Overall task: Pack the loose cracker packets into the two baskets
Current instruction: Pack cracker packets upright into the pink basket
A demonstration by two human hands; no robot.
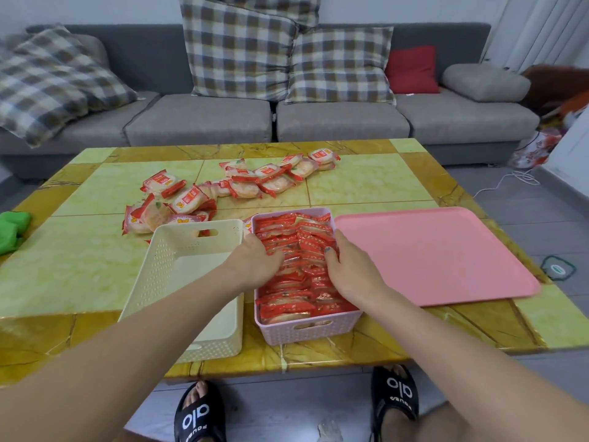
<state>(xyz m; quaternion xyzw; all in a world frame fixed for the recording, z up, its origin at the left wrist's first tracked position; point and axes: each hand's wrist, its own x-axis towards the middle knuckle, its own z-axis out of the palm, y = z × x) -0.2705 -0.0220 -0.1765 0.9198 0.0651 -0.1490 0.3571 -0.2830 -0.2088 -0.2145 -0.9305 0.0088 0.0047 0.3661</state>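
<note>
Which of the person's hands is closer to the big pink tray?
The right hand. It rests on the packets in the pink basket, beside the pink tray. The left hand sits on the basket's far side.

Marble table (366, 186), two baskets (306, 330), loose packets (242, 183), pink tray (436, 256), green cloth (11, 229)

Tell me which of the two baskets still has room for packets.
The cream basket, left of the pink basket. Its floor is bare, while the pink one is packed with red packets that both hands rest on.
</note>
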